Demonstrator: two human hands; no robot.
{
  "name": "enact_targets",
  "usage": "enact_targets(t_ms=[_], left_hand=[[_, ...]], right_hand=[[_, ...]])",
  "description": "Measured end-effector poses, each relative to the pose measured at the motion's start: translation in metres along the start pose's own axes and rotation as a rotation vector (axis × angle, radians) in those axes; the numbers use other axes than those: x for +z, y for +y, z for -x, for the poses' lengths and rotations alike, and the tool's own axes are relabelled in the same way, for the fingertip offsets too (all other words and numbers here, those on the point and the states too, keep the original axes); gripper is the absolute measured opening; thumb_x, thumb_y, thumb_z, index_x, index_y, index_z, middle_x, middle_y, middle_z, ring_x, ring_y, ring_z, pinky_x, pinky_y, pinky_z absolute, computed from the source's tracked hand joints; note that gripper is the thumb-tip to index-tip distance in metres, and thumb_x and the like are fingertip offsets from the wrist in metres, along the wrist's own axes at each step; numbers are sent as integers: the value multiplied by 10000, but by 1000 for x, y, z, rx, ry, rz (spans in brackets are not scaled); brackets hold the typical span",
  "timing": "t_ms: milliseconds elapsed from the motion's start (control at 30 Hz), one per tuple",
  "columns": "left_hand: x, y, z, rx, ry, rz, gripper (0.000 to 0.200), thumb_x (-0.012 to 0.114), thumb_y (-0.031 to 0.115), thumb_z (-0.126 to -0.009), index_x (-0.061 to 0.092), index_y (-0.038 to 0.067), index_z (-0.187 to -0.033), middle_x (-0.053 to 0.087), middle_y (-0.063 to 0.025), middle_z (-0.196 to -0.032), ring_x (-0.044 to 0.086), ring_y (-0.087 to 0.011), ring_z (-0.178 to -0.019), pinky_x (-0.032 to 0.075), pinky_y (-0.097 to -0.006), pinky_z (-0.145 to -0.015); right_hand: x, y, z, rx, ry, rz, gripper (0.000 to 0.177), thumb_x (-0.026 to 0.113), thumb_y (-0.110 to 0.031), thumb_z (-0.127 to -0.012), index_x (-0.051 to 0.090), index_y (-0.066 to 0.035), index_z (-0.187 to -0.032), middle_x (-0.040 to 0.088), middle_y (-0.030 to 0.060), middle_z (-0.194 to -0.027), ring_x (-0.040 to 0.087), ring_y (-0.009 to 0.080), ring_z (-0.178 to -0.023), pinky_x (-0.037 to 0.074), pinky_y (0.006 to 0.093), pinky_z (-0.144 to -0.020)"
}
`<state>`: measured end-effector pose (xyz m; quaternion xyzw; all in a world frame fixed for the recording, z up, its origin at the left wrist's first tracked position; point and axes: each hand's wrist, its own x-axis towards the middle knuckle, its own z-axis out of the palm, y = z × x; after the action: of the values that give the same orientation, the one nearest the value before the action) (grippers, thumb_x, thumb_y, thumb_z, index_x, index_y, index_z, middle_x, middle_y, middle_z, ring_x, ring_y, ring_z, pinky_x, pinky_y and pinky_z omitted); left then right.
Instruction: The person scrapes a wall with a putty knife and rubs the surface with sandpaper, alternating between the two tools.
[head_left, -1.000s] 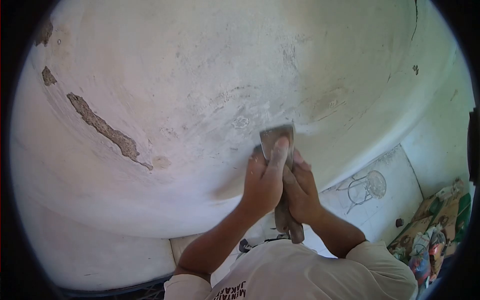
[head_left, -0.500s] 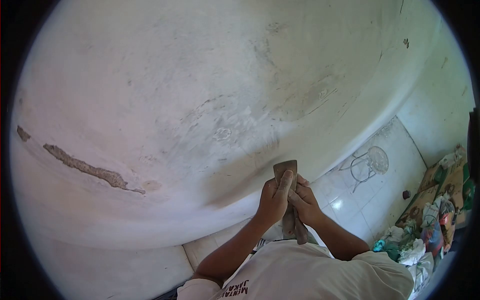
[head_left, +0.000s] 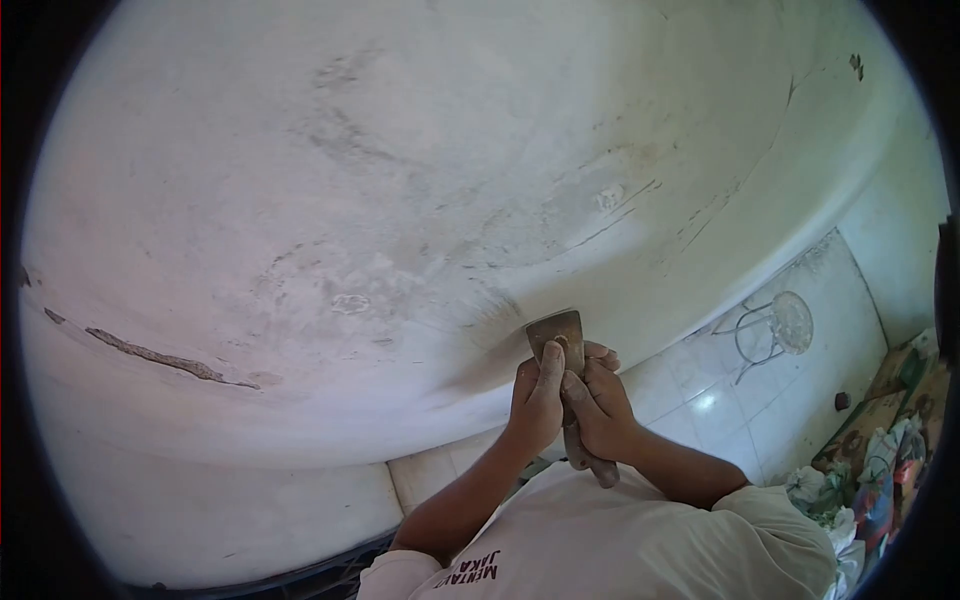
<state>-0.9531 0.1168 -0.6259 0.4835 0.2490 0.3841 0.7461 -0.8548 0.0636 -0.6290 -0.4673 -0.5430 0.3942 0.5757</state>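
Observation:
My left hand [head_left: 537, 400] and my right hand [head_left: 603, 408] are closed together around a putty knife [head_left: 556, 328] in front of my chest. Its dusty, flared blade points up toward the wall. The left thumb lies along the blade, and the right thumb presses beside it. Two handle ends [head_left: 604, 471] stick out below the hands, so a second scraper seems to lie against the first; the fingers hide how they meet. Behind the blade is a pale plastered wall [head_left: 420, 190] with grey smears and scratches. The blade's edge looks close to it, but contact cannot be made out.
A long broken gap [head_left: 155, 353] runs through the plaster at left, with a chipped spot [head_left: 856, 67] at upper right. A round stool [head_left: 790, 322] stands on the tiled floor [head_left: 715, 425]. Plastic bags [head_left: 872, 490] and cardboard [head_left: 868, 425] are piled at lower right.
The view has turned left to right across the wall, so the gap and stool sit differently. Both hands keep hold of the putty knife, whose blade now tilts slightly left.

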Motion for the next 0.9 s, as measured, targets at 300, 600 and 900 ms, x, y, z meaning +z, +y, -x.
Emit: enact_targets(t_ms=[300,600,900], left_hand=[[-1,-14,3,3,48,21,552,194,382,-1047,547,-31,-951,582,-150,-936,609,-260,-929,507,-474,-933],[-10,6,7,-77,53,-160,474,237,344,-1049,520,-14,-924,555,-121,-886,581,-227,-849,510,-479,-903],[-18,19,2,-43,0,-105,394,293,248,-1043,540,-40,-940,590,-116,-887,604,-205,-824,527,-405,-875]], right_hand=[[0,24,6,11,4,44,255,438,-199,-986,546,6,-878,584,129,-732,577,253,-669,439,366,-663],[26,25,9,6,122,-95,257,435,-191,-990,540,2,-855,561,136,-716,539,261,-653,411,386,-648],[30,15,0,4,138,36,280,441,-200,-987,537,15,-836,556,152,-761,532,301,-731,393,415,-684]])
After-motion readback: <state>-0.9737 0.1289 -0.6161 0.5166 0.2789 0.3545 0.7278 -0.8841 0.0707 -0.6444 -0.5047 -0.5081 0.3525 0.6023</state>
